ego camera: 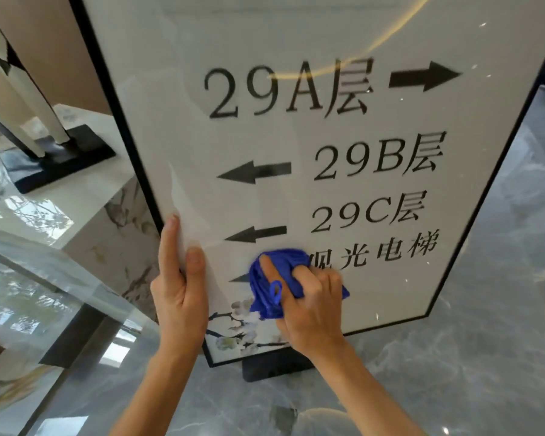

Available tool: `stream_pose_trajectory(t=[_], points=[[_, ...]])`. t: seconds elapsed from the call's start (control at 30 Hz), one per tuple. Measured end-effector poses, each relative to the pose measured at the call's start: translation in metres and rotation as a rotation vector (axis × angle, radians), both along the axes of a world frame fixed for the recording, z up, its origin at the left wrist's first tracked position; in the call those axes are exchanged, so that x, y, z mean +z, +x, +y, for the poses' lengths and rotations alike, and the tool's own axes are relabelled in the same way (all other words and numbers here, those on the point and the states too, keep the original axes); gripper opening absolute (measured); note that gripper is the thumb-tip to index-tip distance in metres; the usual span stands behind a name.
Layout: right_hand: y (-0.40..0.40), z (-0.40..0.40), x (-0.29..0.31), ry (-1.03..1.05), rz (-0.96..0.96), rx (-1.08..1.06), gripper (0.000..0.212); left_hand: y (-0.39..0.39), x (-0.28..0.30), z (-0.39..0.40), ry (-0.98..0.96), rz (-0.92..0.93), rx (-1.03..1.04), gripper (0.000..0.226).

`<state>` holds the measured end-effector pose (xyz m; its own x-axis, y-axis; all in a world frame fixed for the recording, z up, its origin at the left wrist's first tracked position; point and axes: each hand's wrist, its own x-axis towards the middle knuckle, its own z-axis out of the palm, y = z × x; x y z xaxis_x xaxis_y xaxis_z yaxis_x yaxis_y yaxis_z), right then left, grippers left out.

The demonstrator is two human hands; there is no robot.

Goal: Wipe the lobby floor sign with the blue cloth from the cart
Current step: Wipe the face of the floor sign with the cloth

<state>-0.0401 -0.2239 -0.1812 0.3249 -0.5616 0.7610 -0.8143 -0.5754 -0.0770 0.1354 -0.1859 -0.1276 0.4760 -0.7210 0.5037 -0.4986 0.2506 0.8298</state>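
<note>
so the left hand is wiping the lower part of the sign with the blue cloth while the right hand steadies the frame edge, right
Not quite: the hands are swapped. In the head view the right hand presses the blue cloth against the lower part of the sign, while the left hand grips the frame edge to steady it.
</note>
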Motion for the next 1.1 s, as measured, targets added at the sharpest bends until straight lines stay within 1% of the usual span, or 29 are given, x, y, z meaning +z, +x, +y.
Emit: stream_pose_trajectory(t=[0.07, 0.1, 0.13, 0.17, 0.2, 0.23, 0.27, 0.3, 0.33, 0.37, 0.43, 0.47, 0.57, 0.73, 0.8, 0.83, 0.9, 0.93, 0.97, 1.0, 1.03, 1.07, 1.1], points=[[-0.010, -0.011, 0.027, 0.081, -0.030, 0.017, 0.061, 0.002, 0.000, 0.002, 0.023, 0.001, -0.014, 0.043], [-0.015, -0.017, 0.040, 0.096, -0.053, 0.014, 0.055, 0.003, 0.001, 0.003, 0.034, 0.003, -0.017, 0.043], [-0.023, -0.025, 0.048, 0.124, -0.152, 0.010, 0.044, 0.005, 0.001, 0.004, 0.043, 0.000, -0.018, 0.043], [-0.031, -0.033, 0.059, 0.168, -0.318, 0.024, 0.037, 0.006, 0.001, 0.005, 0.053, -0.009, -0.021, 0.043], [-0.042, -0.043, 0.066, 0.258, -0.511, 0.043, 0.039, 0.008, 0.002, 0.007, 0.063, -0.019, -0.025, 0.044], [-0.054, -0.052, 0.072, 0.283, -0.636, 0.052, 0.042, 0.010, 0.002, 0.007, 0.070, -0.030, -0.027, 0.044], [-0.067, -0.058, 0.074, 0.246, -0.662, 0.053, 0.040, 0.012, 0.002, 0.008, 0.077, -0.039, -0.025, 0.044], [-0.079, -0.062, 0.078, 0.191, -0.643, 0.065, 0.032, 0.013, 0.002, 0.008, 0.087, -0.045, -0.018, 0.044], [-0.091, -0.065, 0.080, 0.133, -0.606, 0.062, 0.018, 0.014, 0.002, 0.009, 0.097, -0.050, -0.010, 0.044], [-0.100, -0.068, 0.080, 0.091, -0.558, 0.019, 0.010, 0.014, 0.003, 0.009, 0.108, -0.059, -0.005, 0.044], [-0.110, -0.073, 0.078, 0.016, -0.534, -0.084, 0.044, 0.013, 0.006, 0.007, 0.119, -0.109, 0.001, 0.044], [-0.111, -0.073, 0.077, 0.032, -0.572, -0.114, 0.053, 0.012, 0.009, 0.005, 0.115, -0.143, 0.007, 0.043], [-0.112, -0.075, 0.073, 0.024, -0.514, -0.140, 0.060, 0.012, 0.025, -0.008, 0.091, -0.206, 0.015, 0.042], [-0.108, -0.070, 0.085, 0.047, -0.469, -0.089, 0.060, 0.025, 0.054, -0.027, 0.030, -0.264, 0.005, 0.042], [-0.105, -0.068, 0.095, 0.102, -0.460, -0.040, 0.054, 0.029, 0.065, -0.030, -0.008, -0.269, -0.010, 0.042], [-0.102, -0.068, 0.100, 0.133, -0.472, -0.015, 0.043, 0.029, 0.070, -0.033, -0.026, -0.272, -0.010, 0.043], [-0.089, -0.067, 0.109, 0.175, -0.559, 0.022, 0.011, 0.029, 0.079, -0.036, -0.048, -0.271, -0.003, 0.043], [-0.076, -0.065, 0.115, 0.213, -0.618, 0.037, 0.011, 0.029, 0.082, -0.037, -0.054, -0.266, -0.001, 0.043], [-0.060, -0.060, 0.122, 0.273, -0.636, 0.080, 0.019, 0.028, 0.084, -0.037, -0.055, -0.261, -0.001, 0.043], [-0.046, -0.055, 0.130, 0.283, -0.568, 0.101, 0.018, 0.027, 0.084, -0.036, -0.049, -0.256, -0.006, 0.043], [-0.033, -0.051, 0.136, 0.227, -0.392, 0.096, 0.012, 0.027, 0.084, -0.035, -0.038, -0.252, -0.012, 0.043], [-0.019, -0.048, 0.139, 0.139, -0.181, 0.066, 0.028, 0.027, 0.083, -0.034, -0.022, -0.248, -0.016, 0.044], [-0.007, -0.049, 0.137, 0.041, -0.004, 0.054, 0.050, 0.027, 0.082, -0.033, -0.003, -0.246, -0.015, 0.044]])
